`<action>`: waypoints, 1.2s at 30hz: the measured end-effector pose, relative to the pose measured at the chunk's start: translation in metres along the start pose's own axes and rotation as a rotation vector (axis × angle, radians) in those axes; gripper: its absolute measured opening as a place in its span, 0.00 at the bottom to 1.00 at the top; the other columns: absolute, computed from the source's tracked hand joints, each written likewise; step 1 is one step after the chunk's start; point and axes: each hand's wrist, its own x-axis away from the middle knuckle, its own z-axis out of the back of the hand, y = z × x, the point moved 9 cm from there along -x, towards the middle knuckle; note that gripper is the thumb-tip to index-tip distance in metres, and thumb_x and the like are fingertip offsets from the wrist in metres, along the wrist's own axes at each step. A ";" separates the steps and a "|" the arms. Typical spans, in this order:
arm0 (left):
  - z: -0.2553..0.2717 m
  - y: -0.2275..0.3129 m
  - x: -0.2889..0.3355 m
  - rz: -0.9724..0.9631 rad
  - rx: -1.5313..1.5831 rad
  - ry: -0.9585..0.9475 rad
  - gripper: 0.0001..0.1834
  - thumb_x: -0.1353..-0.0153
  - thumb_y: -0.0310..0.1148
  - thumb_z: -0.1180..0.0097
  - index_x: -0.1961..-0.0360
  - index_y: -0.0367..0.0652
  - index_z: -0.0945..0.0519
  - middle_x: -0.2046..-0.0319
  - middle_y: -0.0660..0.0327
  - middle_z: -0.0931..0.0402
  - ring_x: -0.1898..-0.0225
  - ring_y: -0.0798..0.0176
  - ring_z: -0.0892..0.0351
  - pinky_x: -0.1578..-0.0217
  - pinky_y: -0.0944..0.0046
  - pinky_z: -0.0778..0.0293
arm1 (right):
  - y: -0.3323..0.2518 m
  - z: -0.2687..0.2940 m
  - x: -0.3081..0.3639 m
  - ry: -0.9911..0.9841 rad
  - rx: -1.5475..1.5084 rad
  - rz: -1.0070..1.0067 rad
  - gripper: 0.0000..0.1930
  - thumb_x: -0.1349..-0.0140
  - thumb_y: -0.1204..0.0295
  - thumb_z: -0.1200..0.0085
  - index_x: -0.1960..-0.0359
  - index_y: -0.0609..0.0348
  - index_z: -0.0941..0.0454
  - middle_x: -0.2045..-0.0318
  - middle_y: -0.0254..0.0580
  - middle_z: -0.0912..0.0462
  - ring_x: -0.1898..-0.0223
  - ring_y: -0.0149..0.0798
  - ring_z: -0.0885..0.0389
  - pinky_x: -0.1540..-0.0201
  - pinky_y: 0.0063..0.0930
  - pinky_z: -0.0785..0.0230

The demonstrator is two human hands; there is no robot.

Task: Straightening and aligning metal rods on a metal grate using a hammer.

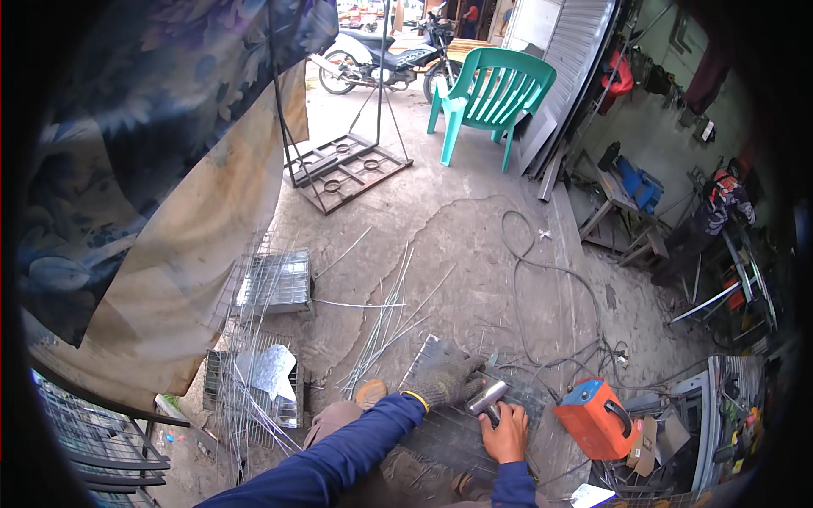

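Note:
Close in front of me, a flat grey metal panel (440, 436) with a wire grid along its edge lies low between my hands. My left hand (445, 381), in a grey knit glove with a yellow cuff, bears down on its upper part. The gloved fingers are bent in, and what they grip is hidden. Bare and closed, my right hand (506, 432) holds a hammer with a thick silver cylindrical head (486, 396). The hammer head is just right of the gloved fingertips.
Loose wire rods (385, 317) lie ahead; wire cages (275, 279) stand left. An orange welding machine (597, 419) is at right, its cable (550, 267) looping over the floor. Farther off are a metal frame (347, 173), green chair (495, 89) and motorcycle (381, 63). Another person (716, 212) bends at far right.

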 end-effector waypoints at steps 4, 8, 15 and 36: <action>-0.005 0.004 0.002 0.015 -0.084 -0.079 0.22 0.32 0.49 0.46 0.48 0.43 0.21 0.54 0.45 0.20 0.49 0.42 0.21 0.48 0.46 0.27 | 0.002 0.001 -0.001 -0.012 -0.005 -0.014 0.27 0.41 0.58 0.34 0.44 0.62 0.22 0.47 0.55 0.27 0.44 0.58 0.29 0.40 0.47 0.35; -0.019 0.000 0.003 0.030 -0.139 -0.261 0.23 0.32 0.49 0.48 0.48 0.41 0.21 0.53 0.44 0.20 0.48 0.41 0.21 0.47 0.45 0.27 | 0.002 0.000 -0.003 -0.028 -0.024 0.000 0.27 0.41 0.57 0.35 0.44 0.60 0.22 0.47 0.54 0.27 0.44 0.58 0.29 0.40 0.48 0.35; -0.020 -0.007 -0.005 0.038 -0.062 -0.302 0.23 0.32 0.48 0.48 0.47 0.42 0.19 0.53 0.45 0.19 0.49 0.41 0.20 0.46 0.46 0.27 | 0.005 -0.003 -0.001 -0.058 -0.043 0.023 0.30 0.40 0.55 0.36 0.40 0.58 0.25 0.44 0.55 0.29 0.42 0.59 0.30 0.39 0.50 0.35; -0.031 -0.014 -0.025 0.057 -0.211 -0.299 0.22 0.32 0.49 0.48 0.49 0.41 0.20 0.53 0.46 0.20 0.49 0.43 0.20 0.46 0.47 0.27 | 0.026 0.001 0.023 -0.084 -0.306 0.097 0.36 0.36 0.59 0.38 0.31 0.67 0.35 0.33 0.63 0.34 0.31 0.60 0.35 0.30 0.45 0.42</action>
